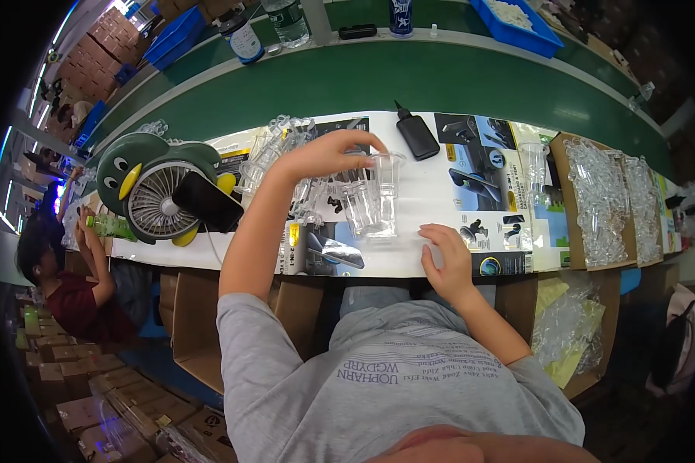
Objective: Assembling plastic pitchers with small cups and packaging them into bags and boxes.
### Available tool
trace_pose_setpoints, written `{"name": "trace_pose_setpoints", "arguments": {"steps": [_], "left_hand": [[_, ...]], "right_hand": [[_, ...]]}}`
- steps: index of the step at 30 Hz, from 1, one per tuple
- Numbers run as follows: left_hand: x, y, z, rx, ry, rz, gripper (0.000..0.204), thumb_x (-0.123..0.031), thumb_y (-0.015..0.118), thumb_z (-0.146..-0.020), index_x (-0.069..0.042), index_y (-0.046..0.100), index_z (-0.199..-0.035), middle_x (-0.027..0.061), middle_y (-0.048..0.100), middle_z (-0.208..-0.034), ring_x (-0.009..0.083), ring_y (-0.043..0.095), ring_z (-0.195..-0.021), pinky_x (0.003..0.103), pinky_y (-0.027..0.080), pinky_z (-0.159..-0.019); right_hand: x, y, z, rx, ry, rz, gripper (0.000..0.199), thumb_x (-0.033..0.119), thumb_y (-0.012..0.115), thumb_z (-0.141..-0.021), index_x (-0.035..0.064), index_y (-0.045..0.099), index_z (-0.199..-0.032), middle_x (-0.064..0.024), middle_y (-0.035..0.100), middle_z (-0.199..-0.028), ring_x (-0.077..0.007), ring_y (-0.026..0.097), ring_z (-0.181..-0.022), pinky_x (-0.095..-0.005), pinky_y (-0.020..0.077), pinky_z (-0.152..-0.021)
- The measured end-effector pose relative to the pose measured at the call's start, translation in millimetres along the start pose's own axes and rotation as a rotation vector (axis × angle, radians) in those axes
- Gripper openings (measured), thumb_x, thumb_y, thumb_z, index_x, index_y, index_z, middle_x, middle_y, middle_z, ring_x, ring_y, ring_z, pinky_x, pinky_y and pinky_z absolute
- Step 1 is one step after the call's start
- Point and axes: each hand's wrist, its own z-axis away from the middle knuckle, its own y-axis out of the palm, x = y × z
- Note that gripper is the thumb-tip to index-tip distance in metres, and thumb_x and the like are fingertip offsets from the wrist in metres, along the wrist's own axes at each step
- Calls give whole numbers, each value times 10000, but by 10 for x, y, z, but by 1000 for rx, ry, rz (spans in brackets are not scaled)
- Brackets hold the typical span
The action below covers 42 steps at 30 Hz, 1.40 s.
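Observation:
My left hand reaches over the table with its thumb and fingers closed on the top rim of a clear plastic cup-shaped piece. A second clear ribbed piece stands tilted against it on the left. Behind my left wrist, a heap of clear plastic parts spreads over the printed sheets. My right hand rests near the front edge of the table, fingers apart, with nothing in it. A black squeeze bottle lies beyond both hands.
A green penguin-shaped fan with a black phone stands at left. To the right are one clear cup and a cardboard box of clear parts. An open carton sits below the table edge. Another person works at far left.

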Motion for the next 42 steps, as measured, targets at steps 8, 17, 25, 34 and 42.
{"name": "trace_pose_setpoints", "arguments": {"steps": [8,17,25,34,42], "left_hand": [[-116,602,1030,-722,83,-669,261,-92,643,-763,-70,592,-1017,102,567,-1067,285,536,-1011,369,408,-892],[236,1198,968,-898,-216,-532,420,-55,619,-761,-83,524,-1169,191,414,-1232,332,555,-933,367,477,-775],[460,982,715,-987,-35,-320,485,-51,517,-828,-20,370,-1288,208,305,-1368,391,351,-1228,399,349,-984],[324,1116,1424,-1490,152,-420,249,106,505,-710,14,594,-923,163,608,-969,288,583,-894,308,468,-733],[1497,1313,2872,-2275,-239,-137,113,26,430,-839,-16,535,-835,48,561,-801,109,528,-684,216,434,-609]], "right_hand": [[86,-84,-131,135,289,-228,427,66,604,-764,44,513,-1181,-150,474,-1228,-275,542,-1004,-343,471,-774],[186,102,-404,324,83,190,483,258,749,-666,131,589,-1104,-158,332,-1371,-288,513,-1084,-362,458,-853],[81,349,-712,278,66,264,378,220,748,-669,98,585,-987,-207,329,-1361,-338,511,-1078,-368,453,-853],[-93,491,-940,225,-5,316,384,106,654,-754,69,522,-1113,-181,336,-1374,-342,439,-1171,-364,384,-944],[322,321,-556,249,-87,182,338,38,628,-746,28,544,-1074,-161,471,-1264,-320,460,-1152,-378,342,-976]]}}
